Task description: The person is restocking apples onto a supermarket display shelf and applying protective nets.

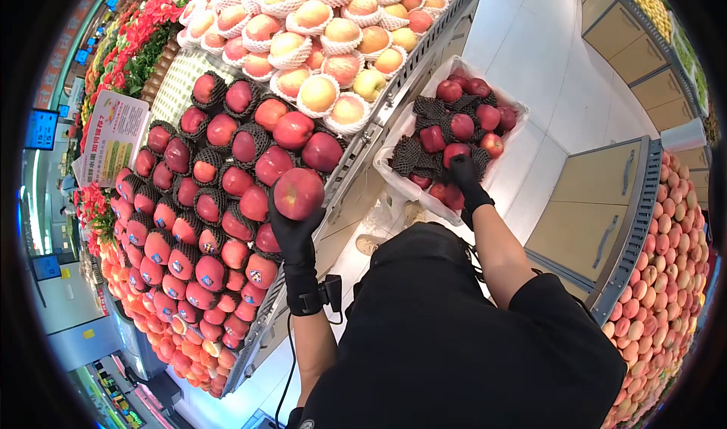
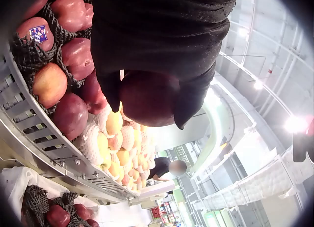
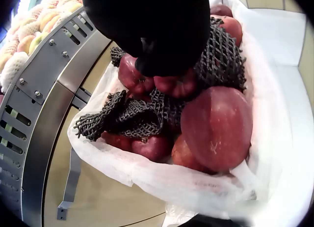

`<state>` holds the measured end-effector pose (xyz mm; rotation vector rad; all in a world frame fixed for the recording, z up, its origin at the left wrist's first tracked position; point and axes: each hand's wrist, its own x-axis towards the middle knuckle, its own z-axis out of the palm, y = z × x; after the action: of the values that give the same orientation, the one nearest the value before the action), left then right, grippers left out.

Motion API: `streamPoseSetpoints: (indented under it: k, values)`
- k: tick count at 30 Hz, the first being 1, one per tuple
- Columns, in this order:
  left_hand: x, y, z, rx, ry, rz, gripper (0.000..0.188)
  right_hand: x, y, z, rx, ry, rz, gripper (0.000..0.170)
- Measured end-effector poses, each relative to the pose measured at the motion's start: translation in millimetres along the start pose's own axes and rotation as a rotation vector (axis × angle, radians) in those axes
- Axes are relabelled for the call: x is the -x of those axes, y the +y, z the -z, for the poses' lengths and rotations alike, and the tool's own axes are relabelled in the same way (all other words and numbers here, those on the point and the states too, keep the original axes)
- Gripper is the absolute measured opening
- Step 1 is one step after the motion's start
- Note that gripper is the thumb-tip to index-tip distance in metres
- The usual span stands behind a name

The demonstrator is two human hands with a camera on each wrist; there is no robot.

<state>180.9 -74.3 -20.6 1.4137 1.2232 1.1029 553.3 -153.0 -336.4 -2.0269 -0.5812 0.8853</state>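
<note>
While dark red apples (image 1: 222,129) in black net sleeves crowd the stand at the far left, the left hand (image 1: 293,236), gloved in black, has a large red apple (image 1: 298,194) above their near edge. Its grip is open only as wide as the fruit: fingers and thumb bend round opposite sides, and I see no sleeve on it. Past the metal rail (image 2: 49,138), the right hand (image 1: 469,187) reaches down into a white-lined box (image 1: 394,179), its fingertips at another red apple (image 1: 456,152) among its neighbours and crumpled black netting (image 3: 130,116). How wide that grip stands, and whether it has hold of the fruit, I can't tell from here. Farther right, peaches (image 1: 651,277) slope away on a separate stand.

To my eye, two-handed handling of loose fruit is in hand. Moving the large apple calls for a steady hold clear of the rail; in the box, the fingers need room between neighbours, without snagging the netting.
</note>
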Motion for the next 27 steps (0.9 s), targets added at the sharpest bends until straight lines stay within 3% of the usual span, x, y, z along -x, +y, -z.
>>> streamPoseSetpoints:
  k: [1, 4, 7, 9, 14, 16, 19, 21, 22, 25, 27]
  values:
    - [1, 1, -4, -0.014, -0.020, -0.011, 0.081, 0, -8, 1, 0.044, 0.083, 0.066, 0.018]
    - [4, 3, -16, -0.096, -0.021, -0.038, 0.080, -11, -27, 7, -0.031, -0.094, 0.150, 0.016]
    - [13, -4, -22, -0.105, 0.015, -0.011, 0.080, -15, -44, 0, -0.104, -0.407, -0.089, 0.020]
    - [21, -5, -23, -0.079, 0.038, 0.021, 0.080, -7, -48, -17, -0.260, -0.374, -0.032, 0.028]
    - [31, -13, -20, 0.063, 0.162, 0.107, 0.085, -2, -68, -32, -0.451, -0.684, 0.107, 0.055]
    - [32, -5, -22, 0.000, 0.158, 0.120, 0.086, -25, -14, -68, -0.369, -0.714, 0.234, 0.065]
    - [35, -10, -18, 0.006, 0.167, 0.117, 0.087, -41, 18, -92, -0.657, -0.784, -0.011, 0.068]
    - [38, -13, -17, 0.019, 0.180, 0.123, 0.087, -65, 50, -114, -0.477, -0.755, 0.094, 0.066]
    - [39, -13, -18, 0.014, 0.187, 0.132, 0.087, -72, 59, -120, -0.389, -0.738, 0.147, 0.065]
    - [41, -13, -20, 0.023, 0.182, 0.156, 0.088, -48, 13, -100, -0.119, -0.549, 0.385, 0.062]
    - [40, -11, -21, 0.028, 0.179, 0.165, 0.088, -66, 45, -119, -0.281, -0.641, 0.291, 0.056]
